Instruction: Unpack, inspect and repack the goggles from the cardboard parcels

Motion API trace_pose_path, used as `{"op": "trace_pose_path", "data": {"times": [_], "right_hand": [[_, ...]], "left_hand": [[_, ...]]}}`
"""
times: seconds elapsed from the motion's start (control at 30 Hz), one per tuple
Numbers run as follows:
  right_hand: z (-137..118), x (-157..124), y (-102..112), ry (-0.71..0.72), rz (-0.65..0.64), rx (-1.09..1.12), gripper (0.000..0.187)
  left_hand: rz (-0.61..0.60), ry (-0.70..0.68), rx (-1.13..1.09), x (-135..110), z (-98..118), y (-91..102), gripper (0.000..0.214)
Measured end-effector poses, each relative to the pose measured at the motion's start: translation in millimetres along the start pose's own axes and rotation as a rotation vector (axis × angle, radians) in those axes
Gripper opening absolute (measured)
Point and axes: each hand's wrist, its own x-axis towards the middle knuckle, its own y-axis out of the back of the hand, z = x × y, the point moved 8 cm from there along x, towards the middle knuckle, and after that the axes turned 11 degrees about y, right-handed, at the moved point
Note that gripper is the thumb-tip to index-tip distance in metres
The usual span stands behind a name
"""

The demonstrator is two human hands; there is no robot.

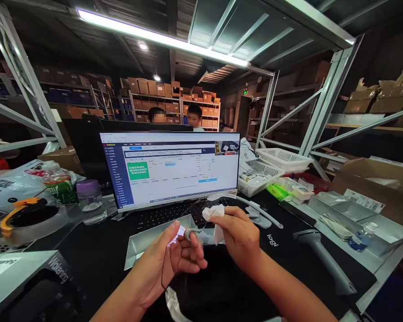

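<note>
In front of the laptop [169, 167], the left hand [174, 255] pinches a small grey ring [190, 234]; the right hand [237, 232] grips a white wipe [213, 212]. The tiny ring could slip and roll off.

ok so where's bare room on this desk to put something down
Bare black mat between the Wakening box and the left hand, and around the logi mark short of the scanner. Crowded by the baskets and around the tape roll.
</note>
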Motion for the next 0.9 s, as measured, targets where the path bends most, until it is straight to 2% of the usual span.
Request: {"op": "trace_pose_path", "data": {"times": [0.1, 0.17, 0.3, 0.4, 0.53, 0.63, 0.7, 0.77, 0.8, 0.9], "right_hand": [[-2.2, 3.5, 9.8, -0.045, 0.07, -0.01, 0.047], [-4.6, 4.5, 12.3, -0.073, 0.072, 0.01, 0.045], [-15.4, 5.6, 13.7, -0.026, 0.057, 0.048, 0.047], [-24.5, 1.7, 5.9, 0.059, -0.005, 0.046, 0.048], [-33.2, -11.8, -15.3, 0.162, -0.147, -0.008, 0.039], [-36.3, -15.3, -23.3, 0.203, -0.166, -0.02, 0.036], [-30.9, -10.6, -20.2, 0.148, -0.117, 0.044, 0.033], [-16.9, -4.2, -15.1, 0.01, -0.096, 0.143, 0.032], [-7.6, -2.3, -14.6, -0.085, -0.132, 0.2, 0.032], [19.6, -8.3, -19.1, -0.41, -0.353, 0.431, 0.033]], "left_hand": [[-0.022, -0.007, 0.003, -2.6, -0.2, -0.1, 0.047], [-0.026, -0.023, 0.01, -5.4, 1.1, 0.3, 0.048], [-0.051, -0.035, 0.013, -9.9, 1.4, -2.1, 0.052], [-0.064, -0.03, 0.013, -11.0, -0.7, -4.2, 0.052], [-0.045, -0.043, -0.002, -9.2, -0.5, -2.0, 0.051], [-0.024, -0.027, -0.017, -6.0, -0.6, 1.1, 0.05], [-0.006, -0.016, -0.019, -4.5, -0.5, 2.9, 0.05], [0.008, -0.015, -0.015, -4.0, 0.5, 4.0, 0.049], [0.01, -0.021, -0.015, -4.2, 1.6, 4.2, 0.048], [0.011, -0.061, -0.022, -5.8, 6.7, 5.2, 0.047]]}}
